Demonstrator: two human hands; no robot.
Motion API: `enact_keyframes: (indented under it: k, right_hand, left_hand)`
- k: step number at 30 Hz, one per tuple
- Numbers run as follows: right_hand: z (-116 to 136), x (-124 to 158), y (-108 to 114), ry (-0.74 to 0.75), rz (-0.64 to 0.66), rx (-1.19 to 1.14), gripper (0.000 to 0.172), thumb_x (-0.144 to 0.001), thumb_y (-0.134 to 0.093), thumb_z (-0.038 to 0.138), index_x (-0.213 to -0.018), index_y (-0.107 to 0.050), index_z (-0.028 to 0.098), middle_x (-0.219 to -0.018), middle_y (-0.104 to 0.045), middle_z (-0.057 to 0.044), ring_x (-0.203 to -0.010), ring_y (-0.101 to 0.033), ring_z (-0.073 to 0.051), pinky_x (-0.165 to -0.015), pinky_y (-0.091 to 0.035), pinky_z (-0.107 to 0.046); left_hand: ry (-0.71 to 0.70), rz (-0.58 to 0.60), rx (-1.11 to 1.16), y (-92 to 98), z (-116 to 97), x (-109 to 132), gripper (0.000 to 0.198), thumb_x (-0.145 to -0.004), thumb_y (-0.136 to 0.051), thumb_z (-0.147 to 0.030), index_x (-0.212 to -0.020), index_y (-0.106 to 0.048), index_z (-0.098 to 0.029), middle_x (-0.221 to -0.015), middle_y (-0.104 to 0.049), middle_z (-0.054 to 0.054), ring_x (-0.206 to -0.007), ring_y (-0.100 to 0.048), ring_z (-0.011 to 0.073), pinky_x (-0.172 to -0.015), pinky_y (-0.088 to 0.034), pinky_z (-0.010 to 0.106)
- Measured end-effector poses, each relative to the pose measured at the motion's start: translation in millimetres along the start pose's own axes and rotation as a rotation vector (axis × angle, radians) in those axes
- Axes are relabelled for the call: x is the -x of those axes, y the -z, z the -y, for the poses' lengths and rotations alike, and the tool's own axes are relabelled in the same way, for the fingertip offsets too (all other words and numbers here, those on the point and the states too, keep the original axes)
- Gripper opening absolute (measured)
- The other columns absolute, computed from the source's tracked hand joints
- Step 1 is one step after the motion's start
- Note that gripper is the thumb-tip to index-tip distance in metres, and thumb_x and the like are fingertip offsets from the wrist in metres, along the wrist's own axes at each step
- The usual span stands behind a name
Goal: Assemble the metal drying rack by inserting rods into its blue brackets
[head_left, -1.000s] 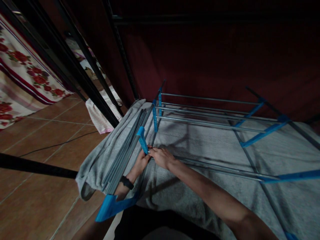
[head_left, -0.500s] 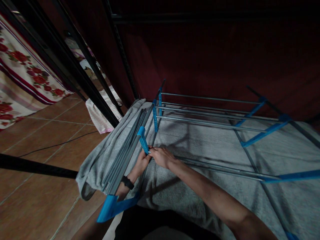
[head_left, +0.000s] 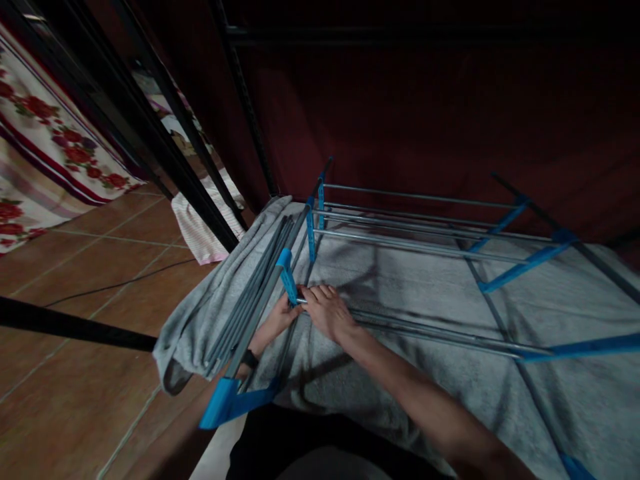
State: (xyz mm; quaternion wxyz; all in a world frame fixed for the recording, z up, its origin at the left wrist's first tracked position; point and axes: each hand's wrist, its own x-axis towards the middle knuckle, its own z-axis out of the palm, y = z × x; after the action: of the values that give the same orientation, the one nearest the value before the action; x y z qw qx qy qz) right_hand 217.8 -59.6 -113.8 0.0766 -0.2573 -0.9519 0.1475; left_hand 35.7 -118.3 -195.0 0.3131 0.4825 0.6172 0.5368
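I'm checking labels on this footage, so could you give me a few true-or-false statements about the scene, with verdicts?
1. The right hand holds a metal rod. True.
2. The left hand is at the lower end of a blue bracket. True.
3. Both wrists are bare. False: a dark band is on the left wrist.
4. No flowers show anywhere. False: the far-left fabric has red flowers.
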Motion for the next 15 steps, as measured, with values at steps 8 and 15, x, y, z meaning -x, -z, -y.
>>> enact_keyframes:
  k: [8, 15]
  right_hand:
    - [-11, 49, -47, -0.091, 0.058, -0.061, 0.043, -0.103, -0.034, 0.019, -0.139, -0.056, 0.019, -0.140, -0.061, -0.013, -0.128, -0.054, -0.025, -0.113, -0.040, -0.038]
    - [-11, 11, -63, -0.207, 0.075, -0.068, 0.041, -0.103, -0.034, 0.016, -0.139, -0.055, 0.015, -0.131, -0.066, -0.014, -0.120, -0.061, -0.025, -0.104, -0.046, -0.036]
  left_hand:
    - [0.032, 0.029, -0.210, 11.4, 14, 29, 0.032, -0.075, -0.066, -0.021, -0.107, -0.068, -0.021, -0.113, -0.064, 0.009, -0.110, -0.059, 0.0263, -0.097, -0.051, 0.042]
    - [-0.020, -0.006, -0.451, -4.5, 23, 31, 0.024, -0.078, -0.056, -0.014, -0.101, -0.061, -0.018, -0.104, -0.060, 0.008, -0.095, -0.059, 0.0240, -0.090, -0.051, 0.041]
